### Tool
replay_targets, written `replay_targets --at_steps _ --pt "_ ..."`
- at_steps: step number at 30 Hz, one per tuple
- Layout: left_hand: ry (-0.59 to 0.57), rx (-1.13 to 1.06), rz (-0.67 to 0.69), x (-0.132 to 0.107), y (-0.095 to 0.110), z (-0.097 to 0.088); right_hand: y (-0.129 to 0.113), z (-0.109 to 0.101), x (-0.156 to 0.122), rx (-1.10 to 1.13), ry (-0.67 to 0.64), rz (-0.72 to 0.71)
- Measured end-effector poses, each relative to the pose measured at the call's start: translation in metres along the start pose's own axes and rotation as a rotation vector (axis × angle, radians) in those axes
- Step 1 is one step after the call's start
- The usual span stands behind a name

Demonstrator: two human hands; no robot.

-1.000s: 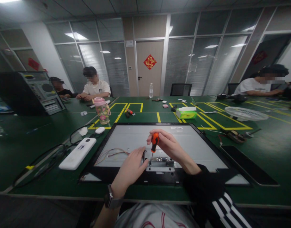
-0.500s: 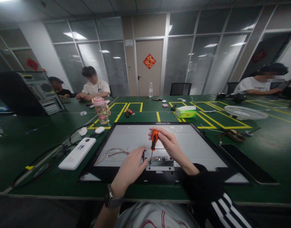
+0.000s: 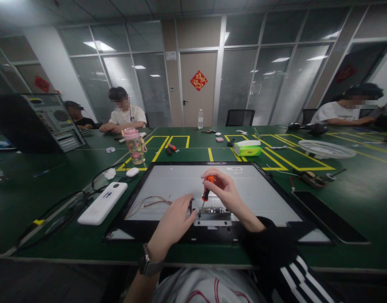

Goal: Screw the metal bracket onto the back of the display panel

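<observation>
A screwdriver (image 3: 206,193) with an orange-and-black handle is gripped in my right hand (image 3: 226,193), fingers curled about the top of the handle. Its shaft slants down to the left, and the tip meets the left part of a metal bracket (image 3: 212,223) with a row of connectors. My left hand (image 3: 174,219) lies with fingers stretched out by the bracket's left edge, thumb at its corner; what sits beneath the palm is hidden. Under both hands is a flat display panel (image 3: 259,189) with a grey back and black frame. Thin wires (image 3: 155,199) run from beneath my left fingers.
To the left lie a white power bank (image 3: 103,203), black cables (image 3: 64,214) and a pink-lidded bottle (image 3: 134,146). A phone-like black slab (image 3: 329,216) rests at the right. Behind stand a tissue pack (image 3: 247,148) and a white round grille (image 3: 326,149). Other people sit across the table.
My right hand's fingers have curled and shifted round the top of the screwdriver handle, which tilts slightly more to the right. My left hand has stayed in place.
</observation>
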State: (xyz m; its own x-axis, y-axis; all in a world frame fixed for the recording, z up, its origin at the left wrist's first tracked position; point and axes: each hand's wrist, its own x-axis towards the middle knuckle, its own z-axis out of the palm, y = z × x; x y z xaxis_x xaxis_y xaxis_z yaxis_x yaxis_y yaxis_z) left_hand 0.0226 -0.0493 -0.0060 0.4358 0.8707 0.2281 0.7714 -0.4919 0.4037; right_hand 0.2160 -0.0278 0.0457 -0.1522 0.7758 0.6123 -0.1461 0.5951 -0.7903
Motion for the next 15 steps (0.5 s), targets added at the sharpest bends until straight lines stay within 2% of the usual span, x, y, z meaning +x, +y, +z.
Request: replay_targets --at_steps 3,8,15 --pt "-0.009 0.001 -0.001 -0.0006 0.0012 -0.0013 0.0004 -0.0013 -0.0001 -0.027 0.007 -0.019" --pt "0.001 0.007 -0.003 -0.0003 0.0015 -0.0008 0.0039 -0.0017 -0.0012 0.127 -0.080 0.092" --pt "0.020 -0.008 0.009 -0.0001 -0.0016 0.0011 0.0008 0.0003 0.0006 -0.029 0.020 -0.023"
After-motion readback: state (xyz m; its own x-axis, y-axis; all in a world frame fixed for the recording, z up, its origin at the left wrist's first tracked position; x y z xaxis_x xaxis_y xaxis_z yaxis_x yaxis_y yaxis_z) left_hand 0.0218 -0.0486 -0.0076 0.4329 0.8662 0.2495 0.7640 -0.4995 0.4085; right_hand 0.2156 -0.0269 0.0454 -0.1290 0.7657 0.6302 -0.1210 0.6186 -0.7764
